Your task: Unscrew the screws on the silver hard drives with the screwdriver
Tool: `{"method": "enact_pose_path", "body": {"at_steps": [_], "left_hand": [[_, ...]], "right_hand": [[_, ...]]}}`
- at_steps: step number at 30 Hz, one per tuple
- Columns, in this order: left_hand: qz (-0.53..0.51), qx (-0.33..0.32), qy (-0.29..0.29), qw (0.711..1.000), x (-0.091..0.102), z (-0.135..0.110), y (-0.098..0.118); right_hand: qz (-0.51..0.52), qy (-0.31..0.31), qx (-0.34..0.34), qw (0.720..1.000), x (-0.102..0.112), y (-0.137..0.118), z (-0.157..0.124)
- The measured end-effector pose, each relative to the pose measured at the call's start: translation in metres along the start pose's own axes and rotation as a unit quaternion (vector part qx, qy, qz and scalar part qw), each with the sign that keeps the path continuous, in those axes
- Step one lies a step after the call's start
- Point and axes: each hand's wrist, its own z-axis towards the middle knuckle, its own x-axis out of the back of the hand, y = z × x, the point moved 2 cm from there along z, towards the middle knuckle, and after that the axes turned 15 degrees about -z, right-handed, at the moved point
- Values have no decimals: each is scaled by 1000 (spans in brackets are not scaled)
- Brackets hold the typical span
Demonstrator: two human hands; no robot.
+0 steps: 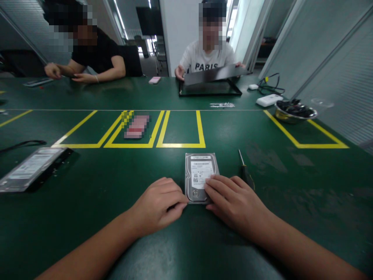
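Observation:
A silver hard drive with a white label lies flat on the green table in front of me. My left hand is closed, its fingertips pinched at the drive's lower left corner. Across the lower right part of the drive lie the fingers of my right hand, closed over its edge with the thumb near the bottom side. That hand hides the drive's lower right corner. Just beyond my right hand rests a screwdriver, its thin shaft pointing away from me and its dark handle partly covered.
At left sits a larger silver boxed device near a black cable. Yellow tape outlines mark the table; a pink item lies in one. A metal bowl of dark parts stands far right. Across sit two people, one holding a dark panel.

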Motion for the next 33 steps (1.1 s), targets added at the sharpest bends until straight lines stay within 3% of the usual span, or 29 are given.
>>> {"method": "enact_pose_path", "body": {"at_steps": [20, 23, 26, 29, 33], "left_hand": [[-33, 26, 17, 999, -1, 2, 0], [-34, 23, 18, 999, -1, 2, -1], [-38, 18, 20, 999, -1, 1, -2], [-40, 14, 20, 999, -1, 0, -2], [-34, 10, 25, 999, -1, -1, -1]], "right_hand": [[10, 1, 10, 1000, 1, 0, -1], [5, -10, -25, 1000, 6, 6, -2], [-77, -73, -138, 985, 15, 21, -4], [-169, -206, -241, 933, 20, 38, -9], [-148, -353, -296, 875, 17, 44, -15]]}}
